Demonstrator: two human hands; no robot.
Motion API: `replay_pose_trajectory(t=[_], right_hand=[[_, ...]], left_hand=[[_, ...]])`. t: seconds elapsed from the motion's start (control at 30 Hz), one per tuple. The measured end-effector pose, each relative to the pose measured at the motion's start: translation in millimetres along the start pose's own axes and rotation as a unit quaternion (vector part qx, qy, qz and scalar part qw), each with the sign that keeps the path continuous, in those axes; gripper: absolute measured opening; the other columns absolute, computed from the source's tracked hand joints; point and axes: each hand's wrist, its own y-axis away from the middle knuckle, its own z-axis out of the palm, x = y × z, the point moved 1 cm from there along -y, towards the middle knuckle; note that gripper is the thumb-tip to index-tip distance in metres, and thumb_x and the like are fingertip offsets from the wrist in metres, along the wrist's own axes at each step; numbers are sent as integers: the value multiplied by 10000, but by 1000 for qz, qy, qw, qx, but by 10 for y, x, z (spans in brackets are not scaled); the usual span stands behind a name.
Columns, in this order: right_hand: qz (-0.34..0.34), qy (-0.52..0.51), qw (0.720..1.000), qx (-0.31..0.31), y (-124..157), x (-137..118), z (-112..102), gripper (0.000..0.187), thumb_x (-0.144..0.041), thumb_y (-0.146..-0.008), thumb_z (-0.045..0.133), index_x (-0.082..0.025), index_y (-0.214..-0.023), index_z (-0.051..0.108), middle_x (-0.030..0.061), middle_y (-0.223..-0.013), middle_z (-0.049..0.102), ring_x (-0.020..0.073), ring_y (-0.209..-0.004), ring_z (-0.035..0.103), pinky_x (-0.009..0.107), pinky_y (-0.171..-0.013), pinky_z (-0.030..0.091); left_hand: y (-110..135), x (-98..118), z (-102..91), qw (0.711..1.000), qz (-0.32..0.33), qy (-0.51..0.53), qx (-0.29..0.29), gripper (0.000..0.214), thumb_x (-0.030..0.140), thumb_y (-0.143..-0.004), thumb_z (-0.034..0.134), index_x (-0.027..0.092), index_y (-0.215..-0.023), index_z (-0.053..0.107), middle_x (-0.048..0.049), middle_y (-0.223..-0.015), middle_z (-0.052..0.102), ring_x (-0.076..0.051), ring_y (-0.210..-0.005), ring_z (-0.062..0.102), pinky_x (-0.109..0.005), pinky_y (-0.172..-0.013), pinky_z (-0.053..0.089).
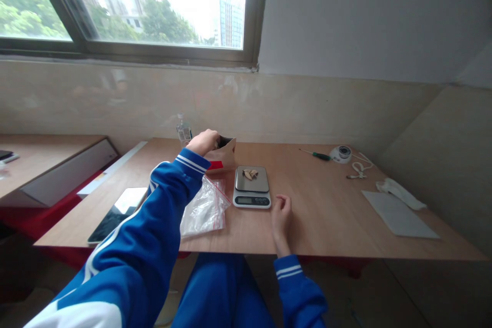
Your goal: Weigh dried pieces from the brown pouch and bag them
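The left hand reaches into the open top of a brown paper bag behind a clear zip bag; its grip is hidden. The right hand rests loosely curled and empty on the wooden table, just beside the small steel digital scale holding pale pieces.

Wood, paper, plastic and metal around the two hands

The left hand is at the open top of a brown paper bag, matt, with a red patch low on it. Under the left forearm lies a clear plastic bag, glossy and wrinkled, with a red seal line. Just left of the right hand stands a small scale with a smooth metal plate that shines a little and a pale plastic body. Both hands are over the table, light wood with a matt, smooth surface. Far to the right of the right hand lies a matt white paper sheet. The sleeves are blue cloth, slightly shiny.
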Motion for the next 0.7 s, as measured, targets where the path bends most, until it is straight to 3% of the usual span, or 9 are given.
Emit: replay_pose_trajectory(t=[0.07,0.13,0.2,0.27,0.37,0.5,0.6,0.7], right_hand=[[-2,-4,1000,2,2,1,-3,212,-339,-795,394,-193,-837,541,89,-843,648,219,-766,583,290,-672,405],[-2,-6,1000,5,3,3,-3,206,-336,-793,398,-193,-833,541,86,-836,646,216,-759,583,290,-670,406],[-1,-8,1000,7,3,7,0,204,-335,-792,399,-194,-831,541,83,-832,645,215,-757,582,290,-672,406],[0,-9,1000,7,2,11,3,197,-329,-790,399,-194,-826,538,82,-835,644,214,-763,582,290,-679,408],[-1,-13,1000,6,1,12,3,193,-327,-789,400,-195,-825,536,78,-829,643,209,-759,582,285,-679,410],[-6,-11,1000,3,5,-4,-3,203,-339,-798,401,-195,-847,536,75,-817,646,209,-745,582,283,-667,410],[-11,-3,1000,1,8,-21,-2,215,-333,-812,379,-191,-854,534,87,-830,648,210,-733,583,288,-668,409],[-15,0,1000,0,5,-27,4,204,-312,-813,370,-189,-850,528,95,-841,649,209,-734,587,291,-676,408]], left_hand=[[62,76,-124,999,5,-30,11,203,161,-727,601,186,-902,701,-70,-900,688,-221,-867,642,-286,-789,472],[152,207,-245,997,12,-40,72,254,133,-780,534,189,-993,661,-81,-1016,662,-220,-926,632,-291,-819,472],[257,372,-296,984,38,17,171,320,124,-810,505,181,-1117,580,-92,-1131,618,-203,-961,619,-293,-838,472],[342,534,-203,967,80,110,216,394,157,-835,503,181,-1227,467,-88,-1155,599,-180,-970,608,-283,-831,478],[388,720,215,959,154,202,124,372,202,-822,546,193,-1182,453,-72,-1132,600,-150,-903,611,-255,-785,489],[382,863,878,969,203,135,-31,314,224,-793,604,210,-1098,529,-72,-1148,572,-176,-928,612,-269,-769,483],[380,932,1151,972,219,56,-62,282,218,-806,592,214,-1085,555,-65,-1096,613,-208,-965,603,-309,-809,459],[376,957,1232,969,239,13,-51,249,192,-821,564,223,-1068,582,-72,-1080,623,-233,-1030,568,-352,-861,425]])
